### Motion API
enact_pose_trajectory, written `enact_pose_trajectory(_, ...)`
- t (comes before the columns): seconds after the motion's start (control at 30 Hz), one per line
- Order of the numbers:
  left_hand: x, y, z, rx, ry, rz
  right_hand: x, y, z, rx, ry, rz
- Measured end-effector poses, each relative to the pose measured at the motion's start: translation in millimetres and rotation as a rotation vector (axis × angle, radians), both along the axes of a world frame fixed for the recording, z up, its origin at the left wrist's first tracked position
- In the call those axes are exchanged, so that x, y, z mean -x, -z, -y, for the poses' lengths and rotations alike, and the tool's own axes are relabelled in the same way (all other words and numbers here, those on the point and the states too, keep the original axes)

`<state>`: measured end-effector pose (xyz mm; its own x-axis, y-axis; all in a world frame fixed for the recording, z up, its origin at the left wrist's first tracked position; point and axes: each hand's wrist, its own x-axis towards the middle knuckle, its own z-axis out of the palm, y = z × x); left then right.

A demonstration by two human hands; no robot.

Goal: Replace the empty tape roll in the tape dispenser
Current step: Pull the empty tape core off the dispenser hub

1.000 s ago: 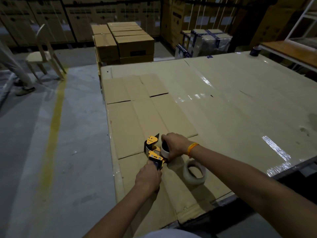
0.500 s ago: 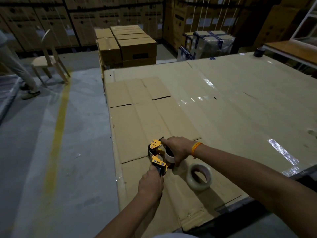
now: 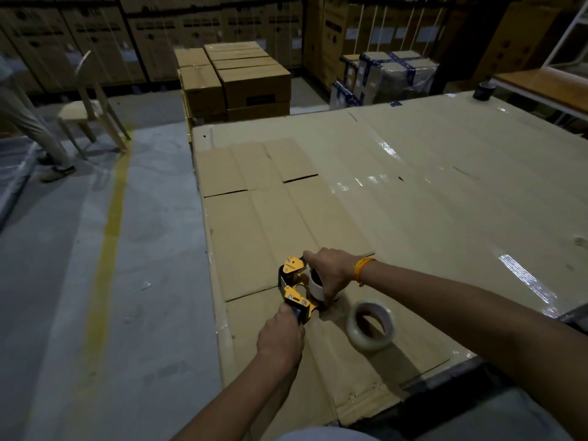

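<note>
Tape dispenser (image 3: 294, 289), yellow and black, lying near the left edge of the cardboard-covered tabletop (image 3: 445, 198). Handle end gripped by the left hand (image 3: 280, 340), fingers curled shut around it. Pale, nearly bare tape roll (image 3: 316, 286) on the dispenser's hub clasped from above by the right hand (image 3: 331, 272), fingers wrapped around its rim. Fresh clear tape roll (image 3: 370, 324) resting tilted on the cardboard just right of the dispenser, apart from both hands.

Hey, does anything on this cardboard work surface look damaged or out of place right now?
Mostly normal. The cardboard sheet under the tape dispenser has slits, and a small gouge marks the far right. The new tape roll lies loose beside the right hand.
</note>
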<state>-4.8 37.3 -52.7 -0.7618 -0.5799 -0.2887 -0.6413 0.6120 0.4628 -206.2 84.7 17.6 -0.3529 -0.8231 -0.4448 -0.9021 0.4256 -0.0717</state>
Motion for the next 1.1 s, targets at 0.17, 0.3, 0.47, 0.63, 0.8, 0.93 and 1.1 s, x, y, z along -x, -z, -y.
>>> enact_pose_trajectory(0.17,-1,1,0,0.015,0.011,-0.011,5,0,3,-0.029,-0.024,-0.002)
enact_pose_trajectory(0.3,-1,-1,-1,0.016,0.009,-0.003,9,-1,3,-0.033,-0.028,0.016)
enact_pose_trajectory(0.47,-1,0,-1,0.019,0.019,0.009,10,-2,3,-0.060,-0.034,0.027)
enact_pose_trajectory(0.63,0,1,-3,0.010,0.016,0.006,15,1,-11,0.030,0.123,0.137)
enact_pose_trajectory(0.8,-1,2,-1,0.012,0.035,-0.006,20,24,-41,0.221,0.630,0.475)
enact_pose_trajectory(0.93,-1,1,-1,0.007,0.040,-0.011,23,32,-55,0.276,0.864,0.625)
enact_pose_trajectory(1.1,-2,-2,-2,0.017,0.030,0.000,27,35,-50,0.255,0.968,0.675)
